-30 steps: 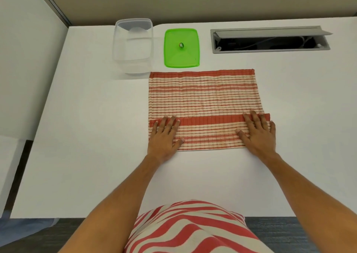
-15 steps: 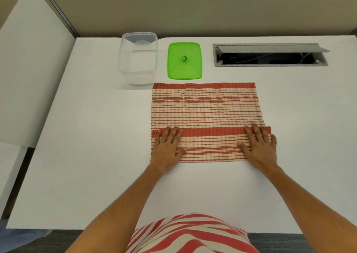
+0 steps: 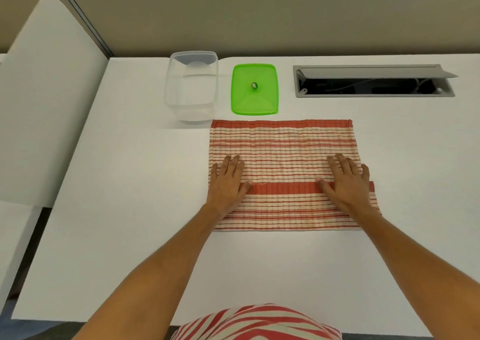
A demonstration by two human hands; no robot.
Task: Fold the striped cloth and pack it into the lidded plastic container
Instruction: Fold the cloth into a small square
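Since a moment ago our hands have slid forward over the cloth [image 3: 281,155], from the folded near flap across its dark red edge band, fingertips now on the single layer beyond. Our left hand [image 3: 228,181] and right hand [image 3: 346,182] lie flat, palms down, fingers stretched out close together, gripping nothing. Our cloth lies on the table [image 3: 130,210], its near part folded up over the middle, its far edge just short of the lid [image 3: 254,89] and the box [image 3: 191,85], which stands open. We judge the cloth light, soft and limp; it should crease easily but slump if lifted by one point. We would pinch the two near corners of the fold, both layers together, and carry them to the far edge.
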